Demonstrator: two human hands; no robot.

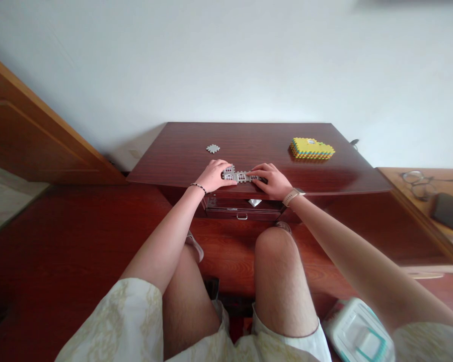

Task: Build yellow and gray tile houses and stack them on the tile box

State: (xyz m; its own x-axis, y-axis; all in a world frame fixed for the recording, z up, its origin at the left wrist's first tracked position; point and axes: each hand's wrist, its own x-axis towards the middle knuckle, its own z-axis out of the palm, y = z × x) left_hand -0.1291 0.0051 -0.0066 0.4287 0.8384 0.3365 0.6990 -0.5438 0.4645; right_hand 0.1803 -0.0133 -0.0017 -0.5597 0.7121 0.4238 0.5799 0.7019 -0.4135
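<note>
A row of joined grey interlocking puzzle pieces point(241, 176) with window-like cutouts lies near the front edge of the dark wooden table point(189, 133). Around its left end are the fingers of my left hand point(215, 175), closed on the pieces. My right hand point(272, 181) grips the right end, its fingers covering part of it. Farther back and to the left, a single flat grey puzzle piece point(213, 149) rests by itself. Parts of the row are hidden under both hands.
A stack of yellow, teal and orange puzzle-edged pieces point(312, 149) stands at the table's right. Below the tabletop is a drawer with a metal handle point(242, 217). Eyeglasses point(419, 184) and a dark case point(451, 212) lie on a side surface. A white-and-teal box point(360, 332) is at lower right.
</note>
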